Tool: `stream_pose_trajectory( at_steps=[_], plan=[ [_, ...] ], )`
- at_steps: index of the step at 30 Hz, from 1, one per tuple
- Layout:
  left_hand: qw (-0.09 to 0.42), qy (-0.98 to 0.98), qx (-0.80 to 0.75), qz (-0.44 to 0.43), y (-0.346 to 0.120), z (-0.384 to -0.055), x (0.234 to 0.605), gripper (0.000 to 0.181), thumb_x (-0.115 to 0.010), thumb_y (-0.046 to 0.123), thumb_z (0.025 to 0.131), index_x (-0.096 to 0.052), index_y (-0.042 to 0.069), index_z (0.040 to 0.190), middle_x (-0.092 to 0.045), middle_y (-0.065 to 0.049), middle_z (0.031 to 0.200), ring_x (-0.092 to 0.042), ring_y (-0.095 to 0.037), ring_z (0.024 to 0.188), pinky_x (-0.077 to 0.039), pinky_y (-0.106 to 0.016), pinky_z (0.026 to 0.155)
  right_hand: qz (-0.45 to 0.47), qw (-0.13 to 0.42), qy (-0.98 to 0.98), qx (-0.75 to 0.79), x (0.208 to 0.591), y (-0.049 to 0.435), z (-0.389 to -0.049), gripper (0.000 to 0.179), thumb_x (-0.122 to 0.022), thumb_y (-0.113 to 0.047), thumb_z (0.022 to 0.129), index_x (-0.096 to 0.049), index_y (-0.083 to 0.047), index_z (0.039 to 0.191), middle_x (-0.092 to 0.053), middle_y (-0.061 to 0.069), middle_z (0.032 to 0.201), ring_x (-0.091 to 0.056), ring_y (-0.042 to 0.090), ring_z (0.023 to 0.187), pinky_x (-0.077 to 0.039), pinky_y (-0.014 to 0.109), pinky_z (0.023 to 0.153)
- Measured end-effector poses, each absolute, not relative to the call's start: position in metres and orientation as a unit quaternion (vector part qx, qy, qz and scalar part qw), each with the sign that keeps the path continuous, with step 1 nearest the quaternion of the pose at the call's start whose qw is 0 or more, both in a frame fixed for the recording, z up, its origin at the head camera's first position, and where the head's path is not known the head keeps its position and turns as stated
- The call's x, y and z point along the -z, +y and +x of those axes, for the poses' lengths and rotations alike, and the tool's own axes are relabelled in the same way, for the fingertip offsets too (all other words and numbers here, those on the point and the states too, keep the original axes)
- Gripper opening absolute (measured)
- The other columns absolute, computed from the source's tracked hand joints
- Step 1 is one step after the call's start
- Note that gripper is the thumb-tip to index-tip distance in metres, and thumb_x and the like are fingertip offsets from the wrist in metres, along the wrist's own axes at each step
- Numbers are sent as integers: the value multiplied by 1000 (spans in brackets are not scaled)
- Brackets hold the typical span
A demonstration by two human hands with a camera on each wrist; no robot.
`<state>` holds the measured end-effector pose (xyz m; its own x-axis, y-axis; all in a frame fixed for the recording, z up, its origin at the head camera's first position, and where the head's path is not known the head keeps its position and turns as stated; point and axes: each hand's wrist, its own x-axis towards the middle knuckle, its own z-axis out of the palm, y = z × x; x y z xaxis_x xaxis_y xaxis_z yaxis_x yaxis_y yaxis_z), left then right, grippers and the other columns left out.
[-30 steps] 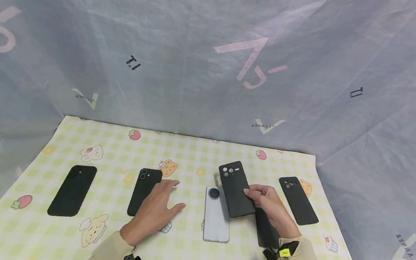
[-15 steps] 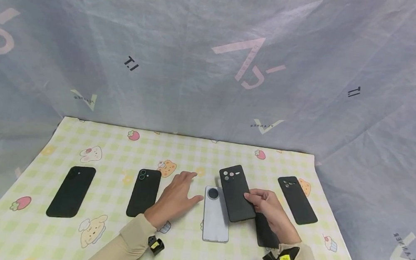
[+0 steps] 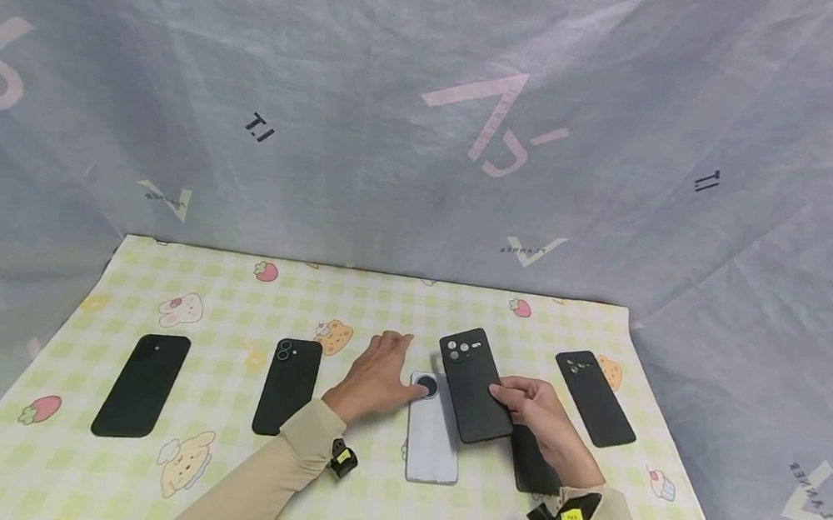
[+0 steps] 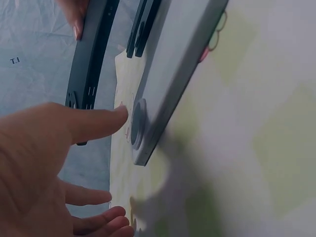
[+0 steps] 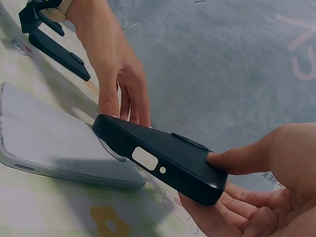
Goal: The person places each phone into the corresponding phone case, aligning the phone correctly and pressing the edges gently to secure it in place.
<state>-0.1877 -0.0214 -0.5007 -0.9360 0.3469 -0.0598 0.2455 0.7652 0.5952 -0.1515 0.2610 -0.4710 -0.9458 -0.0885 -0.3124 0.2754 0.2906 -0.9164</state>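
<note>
My right hand (image 3: 542,423) pinches a black phone case (image 3: 477,391) by its right edge, thumb on the back and fingers beneath. Light shows through its camera holes, and through the port cutout in the right wrist view. The case is raised and tilted, overlapping the upper right of a white phone (image 3: 433,446). That phone lies back up on the table, its round dark camera (image 4: 138,123) at the far end. My left hand (image 3: 375,377) hovers at this end, thumb and fingers spread and holding nothing. The thumb overlaps the camera in the head view.
A black slab (image 3: 534,462) lies partly hidden beneath my right forearm. Farther right is another black phone case (image 3: 597,401) with camera holes. To the left lie a black phone with two camera rings (image 3: 288,390) and another black phone (image 3: 142,388). Grey cloth (image 3: 365,163) hangs behind the checked tablecloth (image 3: 232,292).
My left hand has moved right, from over the black phone with two rings to the white phone's camera end. My right hand holds the case almost in place, slightly lower.
</note>
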Motion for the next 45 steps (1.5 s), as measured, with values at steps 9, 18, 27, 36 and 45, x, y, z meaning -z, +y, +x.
stream_pose_trajectory(
  at_steps=[9, 18, 27, 36, 45],
  plan=[
    [108, 941, -259, 189, -20, -196, 501, 98, -89, 50, 85, -46, 7, 162, -42, -17, 152, -44, -34, 136, -48, -47, 109, 58, 154, 786, 596, 469, 260, -151, 32, -72, -18, 104, -71, 9, 121, -78, 1, 86, -72, 12, 77, -58, 29, 78],
    [125, 940, -206, 239, -25, -197, 497, 100, -92, 58, 79, -50, 13, 159, -44, -11, 152, -46, -28, 132, -48, -43, 108, 66, 151, 788, 594, 470, 261, -152, 33, -72, -19, 104, -71, 9, 122, -78, 1, 88, -71, 13, 78, -58, 29, 79],
    [131, 936, -177, 275, -27, -196, 495, 101, -95, 60, 74, -54, 17, 155, -45, -8, 150, -47, -25, 130, -49, -40, 106, 65, 149, 786, 597, 472, 261, -151, 33, -72, -19, 104, -71, 9, 122, -80, 2, 91, -72, 13, 78, -58, 28, 78],
    [118, 929, -162, 309, -24, -187, 495, 106, -96, 60, 71, -53, 11, 155, -48, -9, 148, -47, -26, 131, -49, -40, 109, 70, 147, 786, 597, 472, 262, -151, 34, -72, -19, 105, -71, 9, 123, -80, 2, 91, -72, 13, 79, -58, 29, 78],
    [132, 929, -189, 290, -17, -184, 492, 99, -101, 48, 71, -56, 8, 150, -52, -9, 139, -50, -23, 123, -53, -38, 101, 72, 144, 784, 599, 474, 263, -151, 33, -71, -19, 105, -71, 9, 123, -80, 2, 91, -72, 13, 78, -58, 29, 77]
  ],
)
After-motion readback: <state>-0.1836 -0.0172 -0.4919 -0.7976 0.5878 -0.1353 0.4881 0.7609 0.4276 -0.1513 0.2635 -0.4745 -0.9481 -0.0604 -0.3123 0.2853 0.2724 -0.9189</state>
